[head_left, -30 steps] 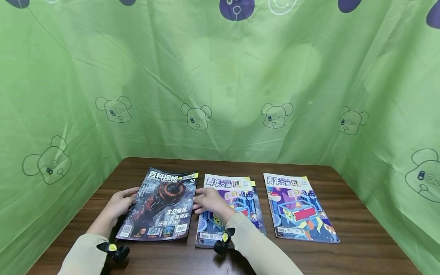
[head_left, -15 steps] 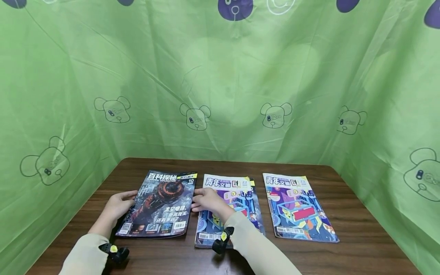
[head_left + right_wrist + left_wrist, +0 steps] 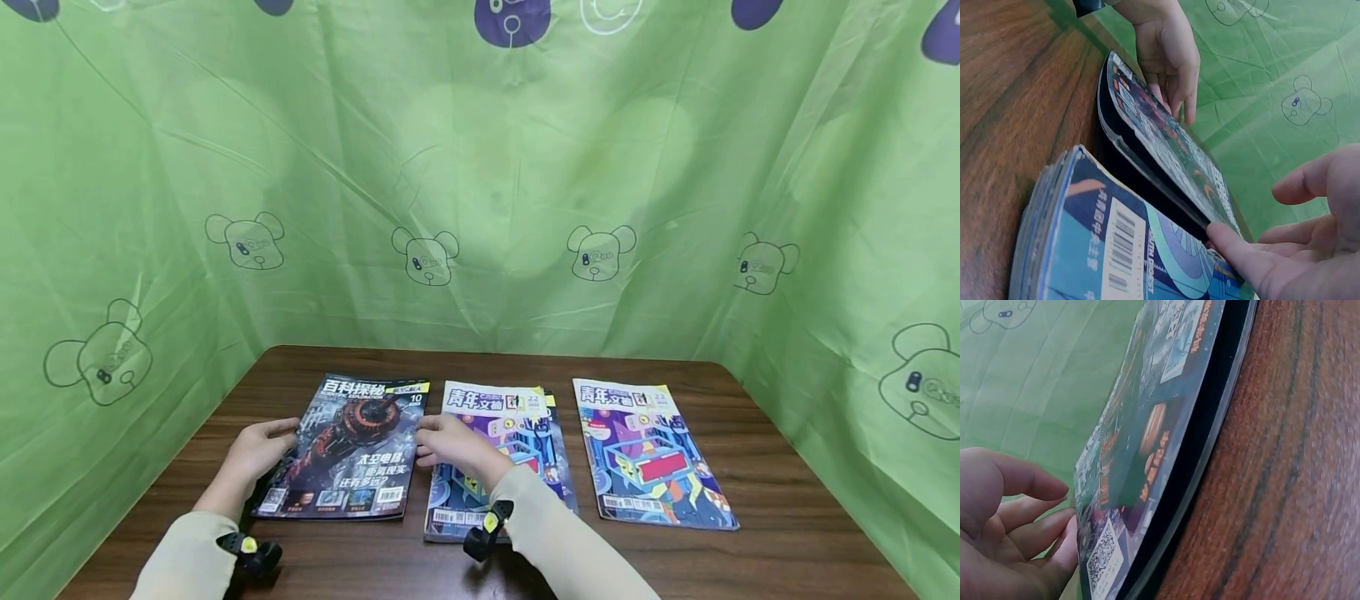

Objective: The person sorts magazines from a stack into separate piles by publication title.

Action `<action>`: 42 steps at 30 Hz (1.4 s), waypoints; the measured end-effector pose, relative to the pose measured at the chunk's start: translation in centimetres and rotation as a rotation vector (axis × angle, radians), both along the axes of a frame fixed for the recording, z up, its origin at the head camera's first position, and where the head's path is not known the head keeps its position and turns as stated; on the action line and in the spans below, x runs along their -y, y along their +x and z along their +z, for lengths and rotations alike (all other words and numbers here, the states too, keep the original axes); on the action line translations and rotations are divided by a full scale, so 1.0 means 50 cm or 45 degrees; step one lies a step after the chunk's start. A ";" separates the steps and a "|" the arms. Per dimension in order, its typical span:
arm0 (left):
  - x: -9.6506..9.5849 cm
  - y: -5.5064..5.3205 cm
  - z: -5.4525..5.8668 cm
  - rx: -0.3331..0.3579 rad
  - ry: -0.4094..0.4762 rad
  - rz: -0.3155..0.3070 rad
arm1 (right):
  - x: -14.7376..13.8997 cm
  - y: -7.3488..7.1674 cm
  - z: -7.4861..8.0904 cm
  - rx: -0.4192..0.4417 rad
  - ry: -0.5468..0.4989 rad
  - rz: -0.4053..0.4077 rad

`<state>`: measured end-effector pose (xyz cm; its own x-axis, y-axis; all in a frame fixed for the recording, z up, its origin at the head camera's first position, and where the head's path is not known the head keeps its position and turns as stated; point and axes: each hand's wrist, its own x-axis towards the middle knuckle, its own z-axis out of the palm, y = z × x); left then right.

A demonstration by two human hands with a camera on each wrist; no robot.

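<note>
A dark magazine [image 3: 348,454] with an orange-red ring on its cover lies at the left of the table. Under it another dark edge shows in the left wrist view, with a narrow gap between. My left hand [image 3: 258,454] is at its left edge, fingertips touching the side. At the opposite edge, my right hand [image 3: 459,446] has its fingertips against or very near the magazine, with fingers extended. My right forearm passes over a pile of purple-and-blue magazines [image 3: 453,500], hiding part of the top cover.
Another purple-and-blue magazine [image 3: 652,458] lies on the right of the brown wooden table [image 3: 780,517]. A green curtain [image 3: 517,167] with bear outlines surrounds the table's back and sides. A barcode shows on the middle pile's cover [image 3: 1124,247].
The dark magazine has come down flatter on the table and its near edge has moved slightly away from me. My right hand has shifted a little left along with its edge.
</note>
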<state>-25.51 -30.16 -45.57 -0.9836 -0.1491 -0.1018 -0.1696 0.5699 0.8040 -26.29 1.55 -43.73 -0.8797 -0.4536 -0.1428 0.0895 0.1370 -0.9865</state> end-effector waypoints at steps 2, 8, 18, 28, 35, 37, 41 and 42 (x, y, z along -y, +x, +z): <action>0.000 0.000 0.002 0.005 -0.006 -0.002 | 0.001 0.000 0.001 -0.002 0.015 0.008; 0.002 0.001 0.006 0.011 -0.018 -0.010 | -0.001 0.002 0.005 -0.006 0.029 0.039; -0.001 0.007 0.016 -0.006 -0.015 -0.027 | -0.011 0.012 0.018 -0.067 0.108 0.079; -0.024 0.005 0.031 -0.041 0.025 -0.085 | -0.032 0.002 0.019 -0.120 0.091 0.085; -0.041 0.004 0.035 -0.073 0.039 -0.144 | -0.061 -0.002 0.029 -0.115 0.099 0.078; -0.047 0.005 0.037 -0.088 0.033 -0.153 | -0.070 -0.003 0.030 -0.112 0.131 0.066; -0.062 0.005 0.039 -0.122 0.045 -0.182 | -0.089 -0.002 0.031 -0.106 0.183 0.047; -0.066 0.005 0.039 -0.130 0.048 -0.188 | -0.094 -0.001 0.031 -0.101 0.200 0.039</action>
